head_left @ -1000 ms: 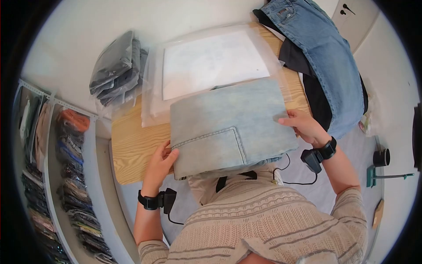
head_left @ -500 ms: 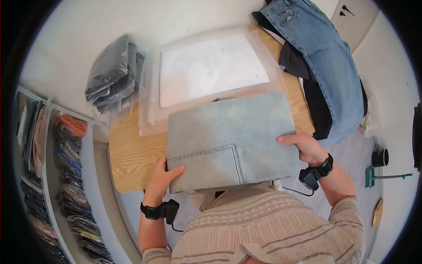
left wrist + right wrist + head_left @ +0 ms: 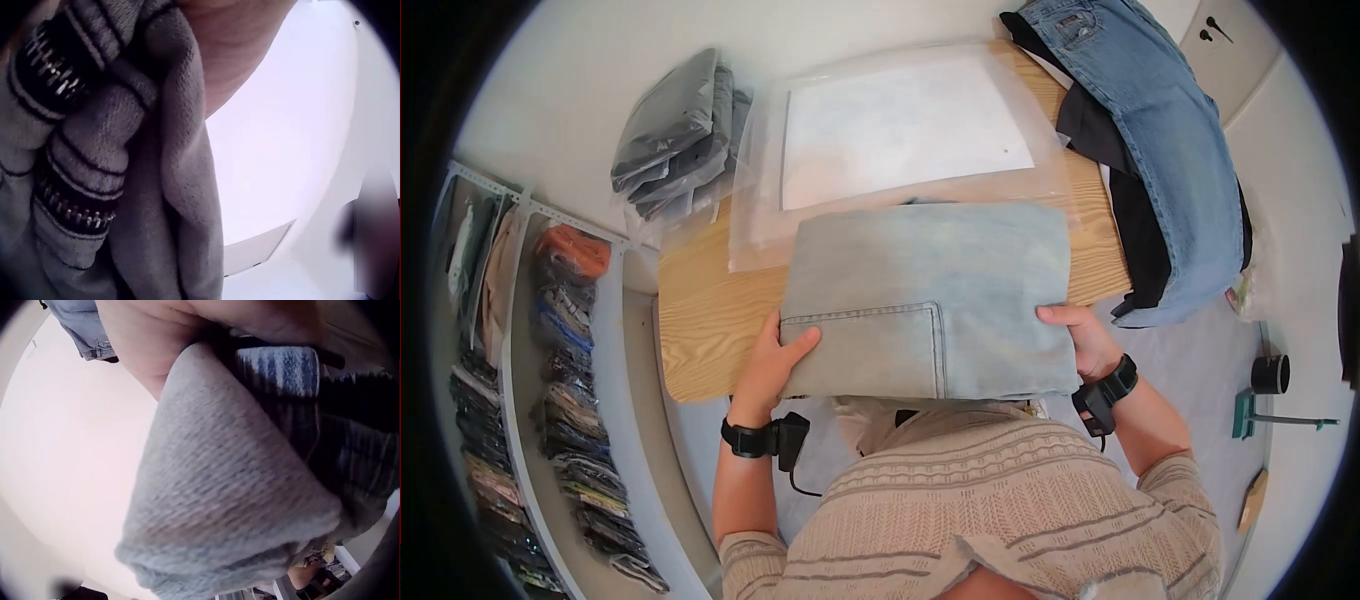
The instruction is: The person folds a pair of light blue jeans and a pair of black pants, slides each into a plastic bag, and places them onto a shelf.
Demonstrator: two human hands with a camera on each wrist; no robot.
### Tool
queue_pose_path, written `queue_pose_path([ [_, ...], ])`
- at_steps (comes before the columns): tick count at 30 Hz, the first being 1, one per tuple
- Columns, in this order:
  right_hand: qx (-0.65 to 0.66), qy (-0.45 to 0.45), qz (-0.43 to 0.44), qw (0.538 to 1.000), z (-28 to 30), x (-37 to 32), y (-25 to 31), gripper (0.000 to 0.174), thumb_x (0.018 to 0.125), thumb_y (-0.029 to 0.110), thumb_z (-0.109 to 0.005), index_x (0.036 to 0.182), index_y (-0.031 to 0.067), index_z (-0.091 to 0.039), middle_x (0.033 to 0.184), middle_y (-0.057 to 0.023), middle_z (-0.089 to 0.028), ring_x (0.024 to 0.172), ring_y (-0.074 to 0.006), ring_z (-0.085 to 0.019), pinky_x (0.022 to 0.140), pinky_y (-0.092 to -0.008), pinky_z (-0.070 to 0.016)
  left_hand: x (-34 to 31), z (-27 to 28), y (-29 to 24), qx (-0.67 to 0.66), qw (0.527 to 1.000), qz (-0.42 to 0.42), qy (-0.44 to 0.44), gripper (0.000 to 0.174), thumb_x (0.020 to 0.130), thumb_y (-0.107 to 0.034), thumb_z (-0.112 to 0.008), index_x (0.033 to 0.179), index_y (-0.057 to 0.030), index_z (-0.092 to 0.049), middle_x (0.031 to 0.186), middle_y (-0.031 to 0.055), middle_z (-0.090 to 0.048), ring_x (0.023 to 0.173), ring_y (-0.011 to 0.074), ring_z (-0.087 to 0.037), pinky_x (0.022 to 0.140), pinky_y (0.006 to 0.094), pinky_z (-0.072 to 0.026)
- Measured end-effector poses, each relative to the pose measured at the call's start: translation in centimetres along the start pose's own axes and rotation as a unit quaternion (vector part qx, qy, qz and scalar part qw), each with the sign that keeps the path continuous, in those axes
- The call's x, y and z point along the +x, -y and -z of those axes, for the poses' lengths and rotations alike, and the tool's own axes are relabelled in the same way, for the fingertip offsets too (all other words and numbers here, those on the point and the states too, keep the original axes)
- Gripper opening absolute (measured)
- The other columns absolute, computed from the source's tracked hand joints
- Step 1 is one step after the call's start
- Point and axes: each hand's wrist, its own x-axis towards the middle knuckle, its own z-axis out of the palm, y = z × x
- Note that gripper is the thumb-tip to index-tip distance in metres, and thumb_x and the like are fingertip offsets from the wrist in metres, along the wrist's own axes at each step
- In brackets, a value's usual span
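Pale blue denim jeans (image 3: 930,250), folded into a wide flat rectangle, are held in front of the body at the near side of the table. My left hand (image 3: 772,362) grips their left edge, thumb on top near a stitched seam. The right edge is gripped by my right hand (image 3: 1092,342), its thumb also on top; the fingers of both hands are hidden underneath. In the left wrist view, folded denim layers (image 3: 187,156) hang below the left hand. A drooping denim corner (image 3: 206,462) fills the right wrist view.
Clear plastic bags (image 3: 755,235) with a white sheet (image 3: 900,130) on them lie on the wooden table (image 3: 710,330). Bagged dark clothes (image 3: 665,125) sit back left. Blue jeans (image 3: 1170,150) hang over dark garments at right. Shelves (image 3: 530,290) of packed clothes stand left.
The folded jeans have come toward the body and now lie squarer. My right hand has slid lower along their right edge. My left hand keeps its hold, thumb farther over the top.
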Motion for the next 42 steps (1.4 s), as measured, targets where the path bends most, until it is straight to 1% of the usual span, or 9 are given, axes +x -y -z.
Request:
queue_pose_path([
  [6, -0.101, -0.047, 0.062, 0.992, 0.2, -0.8, -0.1, 0.062, 0.076, 0.008, -0.068, 0.13, -0.0041, -0.04, 0.125, -0.0153, -0.051, 0.111, -0.0248, -0.053, 0.094, -0.037, -0.0432, 0.3, 1.1, 0.8, 0.164, 0.983, -0.079, 0.007, 0.05, 0.083, -0.022, -0.066, 0.123, 0.0019, -0.047, 0.116, 0.0117, -0.055, 0.103, 0.0173, -0.053, 0.087, 0.0295, -0.0436],
  [10, 0.02, -0.06, 0.009, 0.998, 1.2, -1.7, -0.3, 0.058, 0.076, 0.008, -0.068, 0.127, -0.0047, -0.043, 0.12, -0.0156, -0.055, 0.108, -0.0254, -0.055, 0.093, -0.0376, -0.0442, 1.7, 5.0, -2.4, 0.275, 0.96, -0.014, -0.057, 0.038, 0.086, -0.021, -0.061, 0.116, 0.0001, -0.053, 0.113, 0.0109, -0.057, 0.103, 0.0173, -0.053, 0.088, 0.0309, -0.0429],
  [16, -0.046, -0.048, 0.073, 0.995, -0.4, -2.0, -1.5, 0.057, 0.077, 0.009, -0.068, 0.127, -0.0022, -0.044, 0.12, -0.0151, -0.055, 0.108, -0.0259, -0.055, 0.094, -0.0382, -0.0439, 9.3, 9.2, -2.3, 0.434, 0.838, -0.29, -0.157, 0.034, 0.082, -0.013, -0.057, 0.114, -0.0025, -0.056, 0.107, 0.0158, -0.062, 0.102, 0.0289, -0.057, 0.09, 0.0365, -0.0423],
  [26, 0.001, 0.002, 0.227, 0.974, 0.8, -8.6, 1.3, 0.062, 0.074, 0.017, -0.069, 0.127, -0.0021, -0.043, 0.116, -0.0153, -0.057, 0.102, -0.0273, -0.059, 0.089, -0.0399, -0.048, 11.4, 7.8, -1.9, 0.432, 0.865, -0.191, -0.169, 0.017, 0.077, -0.009, -0.057, 0.087, -0.0012, -0.068, 0.08, 0.0194, -0.065, 0.075, 0.0309, -0.063, 0.068, 0.0361, -0.0482],
  [28, -0.049, -0.035, 0.359, 0.931, 1.0, -11.3, 2.5, 0.056, 0.077, 0.023, -0.066, 0.123, -0.0023, -0.046, 0.113, -0.014, -0.059, 0.099, -0.0259, -0.059, 0.087, -0.0386, -0.0489, 10.3, 6.9, -1.8, 0.432, 0.867, -0.191, -0.159, 0.015, 0.077, -0.009, -0.057, 0.083, -0.0008, -0.068, 0.076, 0.0188, -0.065, 0.07, 0.0303, -0.063, 0.065, 0.0355, -0.0483],
  [31, -0.08, -0.099, 0.44, 0.889, 0.6, -14.3, 4.7, 0.053, 0.081, 0.03, -0.062, 0.121, -0.0021, -0.048, 0.111, -0.0128, -0.06, 0.096, -0.0242, -0.06, 0.085, -0.0372, -0.0489, 8.5, 4.5, -1.7, 0.414, 0.882, -0.183, -0.132, 0.016, 0.078, -0.01, -0.057, 0.082, 0.0016, -0.068, 0.073, 0.0175, -0.065, 0.067, 0.0263, -0.063, 0.063, 0.0343, -0.0481],
  [35, -0.104, -0.213, 0.543, 0.806, -0.4, -17.3, 8.5, 0.05, 0.087, 0.035, -0.056, 0.12, -0.0011, -0.049, 0.11, -0.0119, -0.06, 0.097, -0.023, -0.059, 0.086, -0.0358, -0.0472, 5.9, -1.3, -1.4, 0.21, 0.977, -0.013, 0.036, 0.027, 0.083, -0.017, -0.06, 0.098, 0.0051, -0.065, 0.079, 0.0129, -0.067, 0.075, 0.017, -0.063, 0.066, 0.0321, -0.0485],
  [39, -0.051, -0.167, 0.632, 0.755, 0.5, -20.4, 10.7, 0.044, 0.093, 0.032, -0.049, 0.122, -0.0015, -0.049, 0.117, -0.0133, -0.058, 0.105, -0.0245, -0.057, 0.091, -0.0375, -0.0449, 1.0, -6.9, -2.4, 0.088, 0.915, -0.168, 0.357, 0.044, 0.085, -0.016, -0.061, 0.126, -0.0031, -0.051, 0.109, 0.015, -0.061, 0.098, 0.016, -0.057, 0.082, 0.0286, -0.0455],
  [42, -0.064, -0.103, 0.676, 0.727, 2.4, -22.8, 11.2, 0.043, 0.095, 0.027, -0.045, 0.125, -0.0034, -0.046, 0.121, -0.0149, -0.055, 0.108, -0.0253, -0.055, 0.095, -0.038, -0.0419, -0.2, -6.6, -7.7, 0.299, 0.879, -0.049, 0.369, 0.051, 0.082, -0.011, -0.061, 0.131, -0.0099, -0.047, 0.126, 0.0167, -0.051, 0.111, 0.0212, -0.053, 0.093, 0.0301, -0.0405],
])
